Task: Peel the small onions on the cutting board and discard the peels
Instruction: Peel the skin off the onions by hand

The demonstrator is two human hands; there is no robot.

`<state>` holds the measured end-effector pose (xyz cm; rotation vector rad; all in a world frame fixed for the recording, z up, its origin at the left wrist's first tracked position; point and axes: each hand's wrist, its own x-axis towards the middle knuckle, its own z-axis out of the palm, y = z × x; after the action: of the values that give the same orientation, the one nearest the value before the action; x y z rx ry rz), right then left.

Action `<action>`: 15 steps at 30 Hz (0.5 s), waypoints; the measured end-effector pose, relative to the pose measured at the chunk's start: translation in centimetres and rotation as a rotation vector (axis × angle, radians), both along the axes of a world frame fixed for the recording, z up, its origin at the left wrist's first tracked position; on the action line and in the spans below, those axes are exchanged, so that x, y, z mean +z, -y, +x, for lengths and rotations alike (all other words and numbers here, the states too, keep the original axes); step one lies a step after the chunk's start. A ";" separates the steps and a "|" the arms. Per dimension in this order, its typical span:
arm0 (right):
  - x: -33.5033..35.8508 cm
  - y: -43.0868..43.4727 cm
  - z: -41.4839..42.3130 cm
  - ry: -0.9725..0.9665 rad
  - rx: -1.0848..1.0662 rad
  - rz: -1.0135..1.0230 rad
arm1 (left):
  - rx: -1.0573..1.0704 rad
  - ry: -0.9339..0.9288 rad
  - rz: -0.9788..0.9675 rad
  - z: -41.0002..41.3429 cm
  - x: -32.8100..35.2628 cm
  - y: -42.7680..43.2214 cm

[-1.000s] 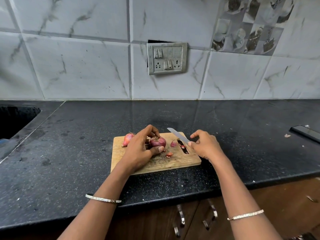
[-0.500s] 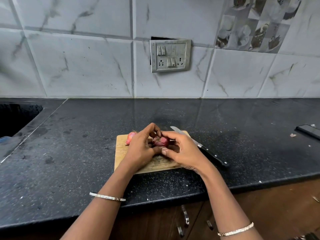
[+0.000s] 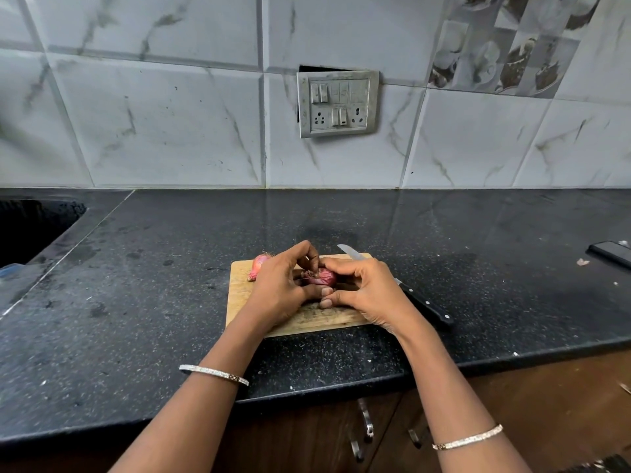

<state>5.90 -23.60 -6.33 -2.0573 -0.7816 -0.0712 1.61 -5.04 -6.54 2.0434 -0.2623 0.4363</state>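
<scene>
A small red onion (image 3: 322, 276) is held just above the wooden cutting board (image 3: 239, 295) between both hands. My left hand (image 3: 280, 288) grips its left side, fingertips at the rooty end. My right hand (image 3: 367, 291) curls round its right side, thumb under it. A second small onion (image 3: 257, 264), still in its skin, lies on the board's far left corner, partly hidden behind my left hand. Any peel scraps on the board are hidden by my hands.
A knife (image 3: 423, 302) with a black handle lies on the board's right edge, blade pointing away, handle on the black counter (image 3: 136, 285). A sink (image 3: 30, 230) opens at the far left. A dark flat object (image 3: 611, 254) lies at the right edge.
My right hand has put the knife down at the board's right edge and moved left to take hold of the onion together with my left hand.
</scene>
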 end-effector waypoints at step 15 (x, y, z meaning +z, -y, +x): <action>-1.2 0.0 -0.1 0.059 -0.127 0.181 | -0.040 -0.026 -0.189 -0.4 0.2 0.5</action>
<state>5.84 -23.62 -7.54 -1.9376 -0.6546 -0.2658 1.16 -5.49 -6.35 1.8548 -0.2360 0.3942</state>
